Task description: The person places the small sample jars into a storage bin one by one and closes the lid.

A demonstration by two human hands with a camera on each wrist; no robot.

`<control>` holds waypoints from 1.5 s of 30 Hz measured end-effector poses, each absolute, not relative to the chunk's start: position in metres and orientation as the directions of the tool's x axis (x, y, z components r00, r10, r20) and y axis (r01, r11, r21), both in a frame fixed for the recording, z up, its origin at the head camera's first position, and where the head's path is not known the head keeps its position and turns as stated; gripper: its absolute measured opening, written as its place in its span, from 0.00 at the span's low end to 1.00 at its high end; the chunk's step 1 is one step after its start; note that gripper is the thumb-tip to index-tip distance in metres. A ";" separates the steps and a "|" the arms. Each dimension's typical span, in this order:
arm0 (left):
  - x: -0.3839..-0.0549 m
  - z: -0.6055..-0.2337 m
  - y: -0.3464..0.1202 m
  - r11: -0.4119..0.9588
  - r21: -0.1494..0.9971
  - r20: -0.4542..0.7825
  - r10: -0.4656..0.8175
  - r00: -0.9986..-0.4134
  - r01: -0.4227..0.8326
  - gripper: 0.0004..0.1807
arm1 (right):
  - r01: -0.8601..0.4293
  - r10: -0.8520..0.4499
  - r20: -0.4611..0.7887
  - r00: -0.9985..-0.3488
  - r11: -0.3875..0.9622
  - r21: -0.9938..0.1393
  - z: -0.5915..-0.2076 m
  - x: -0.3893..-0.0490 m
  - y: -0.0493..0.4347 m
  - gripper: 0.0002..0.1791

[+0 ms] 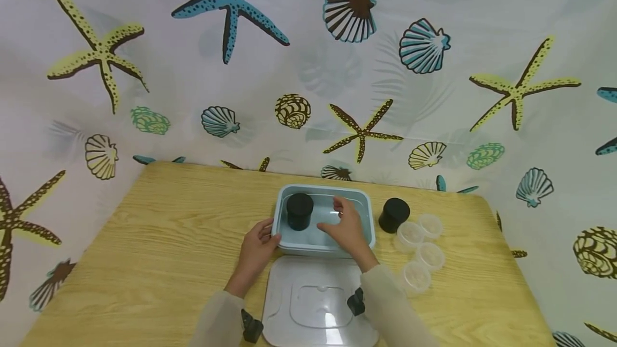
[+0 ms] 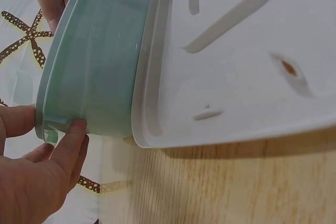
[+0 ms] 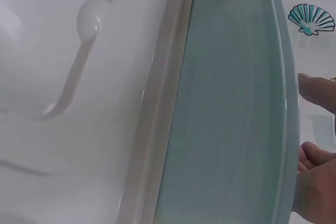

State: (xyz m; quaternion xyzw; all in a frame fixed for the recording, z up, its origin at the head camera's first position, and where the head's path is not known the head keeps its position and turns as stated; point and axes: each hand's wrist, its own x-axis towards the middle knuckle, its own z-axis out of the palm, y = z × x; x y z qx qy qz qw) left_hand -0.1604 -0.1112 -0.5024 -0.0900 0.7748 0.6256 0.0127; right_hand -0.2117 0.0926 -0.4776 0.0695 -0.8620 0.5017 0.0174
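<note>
Wood-grain table (image 1: 168, 229): tub (image 1: 313, 251), lid (image 1: 279, 299), black cylinder (image 1: 394, 215), clear cups (image 1: 430, 256).

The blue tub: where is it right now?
In the head view, the tub sits on the table below centre, beyond the white lid, with the left hand holding its left end.

And across the back it's a whitish patterned cloth (image 1: 270, 82), spreading round to both sides and filling the upper view! Up top, a big blue starfish (image 1: 233, 0), dark-spotted; over to the left, a yellow one (image 1: 100, 55), with another yellow starfish (image 1: 516, 90) away on the right. Scallop shells (image 1: 424, 47) scatter between, faint grey fronds behind them. Below, the pale wood-grain surface (image 1: 188, 218), far corners rounded, its back edge against the cloth, all in soft, even light.
</note>
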 end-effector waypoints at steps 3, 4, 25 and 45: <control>-0.161 -0.502 -0.112 0.199 0.968 -0.129 -0.122 -0.984 -0.151 0.26 | -0.132 -0.108 0.091 -0.990 0.479 -0.868 -0.476 -0.210 0.100 0.39; -0.161 -0.502 -0.113 0.195 0.969 -0.129 -0.120 -0.984 -0.151 0.26 | -0.132 -0.108 0.091 -0.990 0.482 -0.866 -0.476 -0.209 0.102 0.39; -0.162 -0.505 -0.113 0.178 0.971 -0.142 -0.116 -0.983 -0.161 0.27 | -0.117 -0.039 0.112 -0.993 0.505 -0.855 -0.470 -0.185 0.144 0.38; -0.163 -0.505 -0.114 0.188 0.967 -0.158 -0.089 -0.983 -0.173 0.28 | -0.113 0.013 0.139 -0.990 0.514 -0.850 -0.476 -0.164 0.182 0.37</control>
